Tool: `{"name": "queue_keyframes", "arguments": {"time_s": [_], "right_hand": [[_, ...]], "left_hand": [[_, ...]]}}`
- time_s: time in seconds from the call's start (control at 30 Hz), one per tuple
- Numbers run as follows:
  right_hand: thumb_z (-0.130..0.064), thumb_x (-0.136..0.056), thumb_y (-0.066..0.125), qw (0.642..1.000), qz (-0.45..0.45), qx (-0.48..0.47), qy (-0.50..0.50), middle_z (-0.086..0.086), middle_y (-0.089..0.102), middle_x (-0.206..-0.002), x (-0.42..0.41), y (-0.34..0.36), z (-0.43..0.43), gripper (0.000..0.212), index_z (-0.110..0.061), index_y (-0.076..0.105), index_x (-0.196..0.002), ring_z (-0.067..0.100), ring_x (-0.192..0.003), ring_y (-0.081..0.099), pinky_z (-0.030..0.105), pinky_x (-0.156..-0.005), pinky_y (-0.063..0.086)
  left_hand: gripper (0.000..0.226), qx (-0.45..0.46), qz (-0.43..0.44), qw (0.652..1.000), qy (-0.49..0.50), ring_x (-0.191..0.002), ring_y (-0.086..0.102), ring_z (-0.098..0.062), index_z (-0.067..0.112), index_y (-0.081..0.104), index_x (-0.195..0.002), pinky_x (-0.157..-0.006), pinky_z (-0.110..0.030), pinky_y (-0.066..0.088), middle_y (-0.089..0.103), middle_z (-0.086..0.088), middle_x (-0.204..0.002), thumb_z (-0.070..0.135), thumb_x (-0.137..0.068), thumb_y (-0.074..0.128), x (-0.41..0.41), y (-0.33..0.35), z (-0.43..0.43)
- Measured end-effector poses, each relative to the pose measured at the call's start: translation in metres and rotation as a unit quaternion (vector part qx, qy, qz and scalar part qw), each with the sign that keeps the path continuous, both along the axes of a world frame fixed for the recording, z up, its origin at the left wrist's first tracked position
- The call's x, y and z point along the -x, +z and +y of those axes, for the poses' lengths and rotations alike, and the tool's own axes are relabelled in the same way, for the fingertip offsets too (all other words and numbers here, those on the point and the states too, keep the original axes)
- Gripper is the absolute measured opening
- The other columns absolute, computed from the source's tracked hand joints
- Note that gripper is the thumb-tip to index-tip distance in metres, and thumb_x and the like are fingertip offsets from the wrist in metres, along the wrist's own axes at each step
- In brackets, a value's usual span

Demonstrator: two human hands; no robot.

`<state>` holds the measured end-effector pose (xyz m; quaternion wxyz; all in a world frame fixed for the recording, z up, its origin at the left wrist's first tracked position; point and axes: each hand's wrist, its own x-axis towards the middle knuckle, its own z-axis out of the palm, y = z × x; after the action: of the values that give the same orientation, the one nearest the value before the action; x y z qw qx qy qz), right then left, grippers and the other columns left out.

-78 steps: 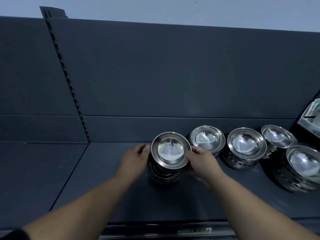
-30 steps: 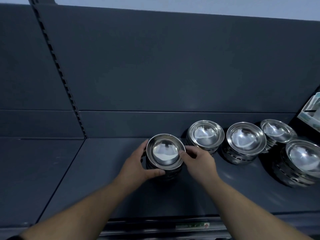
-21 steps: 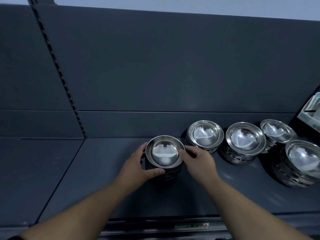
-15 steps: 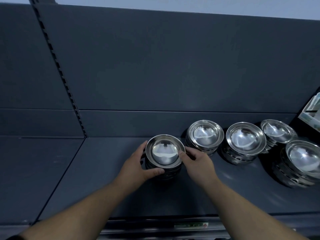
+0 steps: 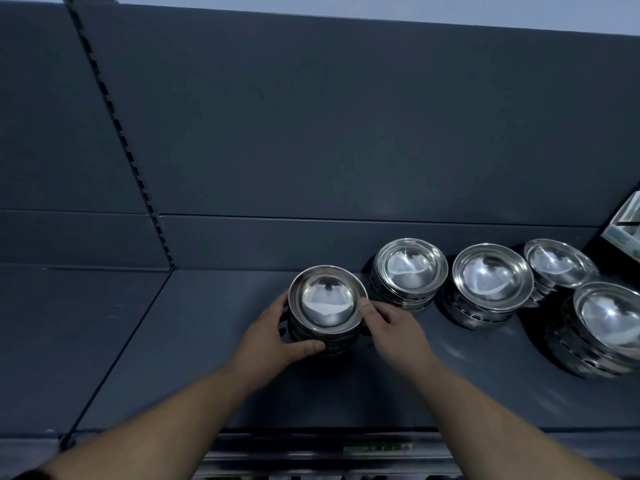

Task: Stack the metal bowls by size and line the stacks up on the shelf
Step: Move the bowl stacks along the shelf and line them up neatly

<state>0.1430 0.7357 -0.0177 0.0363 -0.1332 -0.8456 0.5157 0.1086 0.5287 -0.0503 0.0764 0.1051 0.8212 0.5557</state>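
**A:** When the head view was logged, where did the held stack (image 5: 327,306) stand?

**B:** Item one: nested metal bowls, upright on the dark shelf (image 5: 207,358), leftmost of five stacks.

**A:** Hands?

**B:** Left hand (image 5: 273,336) at the stack's 8 o'clock, fingers curled round its left side, thumb pressed on the near wall. Right hand (image 5: 394,327) at 4 o'clock, thumb tip on the top rim at 3 o'clock, fingers curled against the side below.

**A:** Rest of the row?

**B:** Second stack (image 5: 408,271) at 2 o'clock, near but apart. Third stack (image 5: 491,282) just beside it, at its 3 o'clock. Fourth stack (image 5: 557,263) next along, close to the back panel (image 5: 346,133). Fifth stack (image 5: 609,317) at the fourth's 5 o'clock, nearer the shelf edge, out of line.

**A:** Other entries?

**B:** Pale box (image 5: 627,223) at the frame's 3 o'clock edge, partly cut off. Green label (image 5: 377,447) on the front rail, text unreadable.
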Motion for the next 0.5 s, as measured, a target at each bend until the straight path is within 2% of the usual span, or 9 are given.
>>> {"name": "queue_keyframes", "arguments": {"time_s": [0.1,0.17,0.23,0.3,0.37,0.4,0.5], "right_hand": [[-0.051,-0.091,0.053,0.998,-0.025,0.053,0.012,-0.011,0.07,-0.106,0.0,-0.006,-0.001,0.034,-0.032,0.066,-0.117,0.009,-0.101,0.065,0.037,-0.094,0.053],[-0.053,-0.09,0.054,0.994,-0.037,0.098,0.028,-0.014,0.07,-0.104,-0.002,-0.01,-0.005,0.029,-0.038,0.064,-0.114,0.01,-0.098,0.066,0.042,-0.09,0.056],[-0.056,-0.087,0.055,0.992,-0.033,0.119,0.038,-0.014,0.072,-0.1,-0.001,-0.015,-0.007,0.029,-0.041,0.065,-0.11,0.01,-0.096,0.067,0.043,-0.087,0.057],[-0.055,-0.087,0.056,0.989,-0.036,0.136,0.048,-0.01,0.072,-0.101,0.0,-0.016,-0.012,0.034,-0.038,0.064,-0.114,0.011,-0.094,0.068,0.039,-0.08,0.06],[-0.052,-0.088,0.057,0.984,-0.048,0.161,0.065,-0.006,0.072,-0.102,-0.001,-0.016,-0.02,0.035,-0.034,0.063,-0.117,0.014,-0.091,0.069,0.032,-0.069,0.059],[-0.052,-0.087,0.057,0.982,-0.051,0.164,0.077,-0.006,0.072,-0.103,-0.002,-0.017,-0.024,0.036,-0.034,0.063,-0.117,0.015,-0.091,0.069,0.03,-0.067,0.058],[-0.052,-0.087,0.058,0.979,-0.054,0.165,0.103,-0.008,0.071,-0.105,-0.004,-0.018,-0.038,0.034,-0.036,0.063,-0.115,0.015,-0.093,0.069,0.031,-0.068,0.059]], "left_hand": [[0.093,-0.031,-0.025,0.999,0.005,-0.1,0.058,0.015,0.039,0.036,-0.133,-0.083,-0.006,0.047,0.058,0.023,-0.116,0.016,-0.06,0.09,-0.005,-0.006,0.001],[0.096,-0.045,-0.044,0.998,0.007,-0.103,0.062,0.005,0.033,0.036,-0.137,-0.091,-0.02,0.052,0.06,0.018,-0.117,0.008,-0.061,0.088,-0.01,-0.012,0.002],[0.096,-0.051,-0.052,0.997,0.022,-0.108,0.063,-0.003,0.032,0.036,-0.137,-0.094,-0.026,0.052,0.061,0.015,-0.118,0.005,-0.06,0.086,-0.017,-0.016,0.001],[0.097,-0.048,-0.05,0.997,0.042,-0.108,0.062,-0.004,0.034,0.034,-0.136,-0.093,-0.021,0.05,0.061,0.015,-0.118,0.008,-0.06,0.087,-0.023,-0.014,-0.003],[0.095,-0.045,-0.045,0.995,0.076,-0.101,0.059,0.004,0.029,0.034,-0.138,-0.084,-0.009,0.049,0.06,0.015,-0.113,0.002,-0.062,0.085,-0.03,-0.011,-0.009],[0.095,-0.049,-0.046,0.994,0.087,-0.1,0.059,0.005,0.027,0.035,-0.138,-0.084,-0.009,0.049,0.06,0.015,-0.112,0.001,-0.061,0.085,-0.034,-0.011,-0.013],[0.091,-0.06,-0.06,0.99,0.116,-0.11,0.062,-0.007,0.045,0.044,-0.123,-0.101,-0.036,0.049,0.065,0.015,-0.115,0.02,-0.047,0.088,-0.046,-0.015,-0.034]]}}
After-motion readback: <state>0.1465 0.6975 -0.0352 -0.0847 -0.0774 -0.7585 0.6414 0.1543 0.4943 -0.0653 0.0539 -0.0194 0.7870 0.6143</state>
